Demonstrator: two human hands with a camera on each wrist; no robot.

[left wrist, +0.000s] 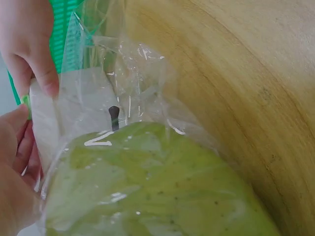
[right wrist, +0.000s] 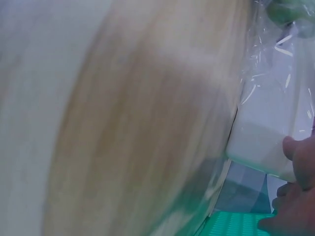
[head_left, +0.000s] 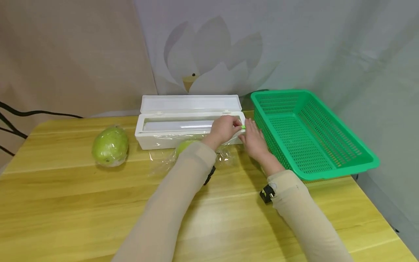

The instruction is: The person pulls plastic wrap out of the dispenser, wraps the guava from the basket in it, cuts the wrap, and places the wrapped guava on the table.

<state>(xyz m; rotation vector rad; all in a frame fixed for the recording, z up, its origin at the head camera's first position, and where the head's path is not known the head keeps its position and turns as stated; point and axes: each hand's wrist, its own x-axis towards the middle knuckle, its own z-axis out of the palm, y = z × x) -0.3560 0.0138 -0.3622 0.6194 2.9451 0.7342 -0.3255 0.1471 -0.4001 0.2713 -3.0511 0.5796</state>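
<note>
A white cling film box (head_left: pixel 178 140) stands with its lid up and a film roll (head_left: pixel 178 125) inside. Thumb and fingers of my left hand (head_left: pixel 224 129) pinch the green slider (head_left: pixel 243 127) at the box's right end. My right hand (head_left: pixel 255 142) holds that end, its thumb on the front face and its fingers along the side, as the right wrist view also shows on the box (right wrist: pixel 266 128). Clear film hangs over the box front and covers a green, speckled fruit (left wrist: pixel 162 187), which my left forearm partly hides in the head view.
Another green fruit (head_left: pixel 110 146), wrapped in film, lies to the left on the wooden table (head_left: pixel 82 203). A green perforated basket (head_left: pixel 298 142) stands close beside my right hand, near the table's right edge. Behind the box hangs a pale curtain (head_left: pixel 294 47). Black cables (head_left: pixel 36 112) run at the far left.
</note>
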